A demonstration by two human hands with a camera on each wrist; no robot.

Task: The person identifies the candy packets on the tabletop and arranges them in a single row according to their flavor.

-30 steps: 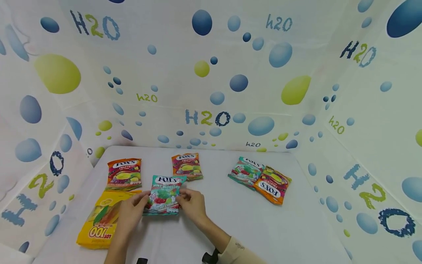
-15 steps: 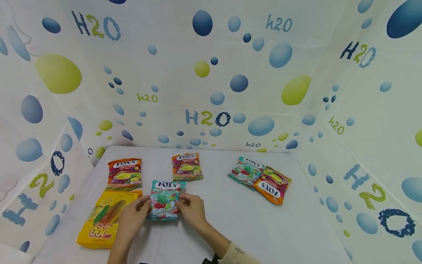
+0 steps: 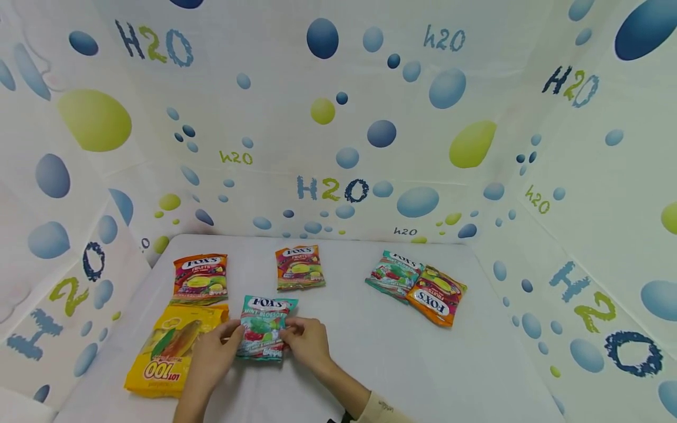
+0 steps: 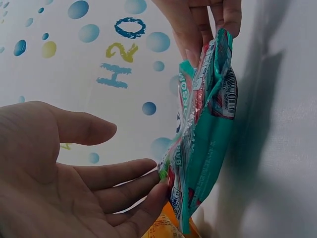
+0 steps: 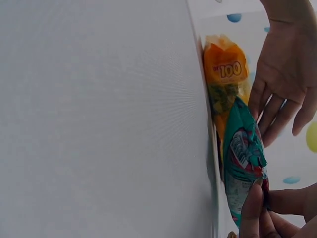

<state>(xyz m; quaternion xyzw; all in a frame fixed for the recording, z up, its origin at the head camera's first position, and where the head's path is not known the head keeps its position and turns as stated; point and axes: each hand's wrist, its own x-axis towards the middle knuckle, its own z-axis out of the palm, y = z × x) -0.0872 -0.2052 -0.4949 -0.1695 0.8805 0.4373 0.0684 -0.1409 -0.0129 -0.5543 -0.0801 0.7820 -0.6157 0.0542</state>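
Note:
In the head view a teal FOX'S Mint Blossom candy bag [image 3: 264, 329] is held between both hands, front face showing, its lower edge tipped toward me. My right hand [image 3: 308, 342] pinches its right edge between thumb and fingers; the right wrist view shows the thumb [image 5: 253, 208] pressed on the wrapper. At the opposite edge, my left hand [image 3: 214, 352] touches the bag with extended fingertips. Its thumb [image 4: 89, 130] stands apart from the wrapper in the left wrist view. The teal bag [image 4: 205, 144] appears side-on there, close over the white tabletop.
A yellow LOT 100 bag [image 3: 169, 352] lies beside the left forearm, below an orange FOX'S bag [image 3: 201, 277]. Another orange bag [image 3: 300, 267] lies at the back middle. Further right, a teal bag [image 3: 394, 274] meets an orange bag [image 3: 436, 295]. Printed sheets surround the table.
The teal candy bag has moved a little toward me with both hands, away from the orange bag at the back middle. The other bags stay put.

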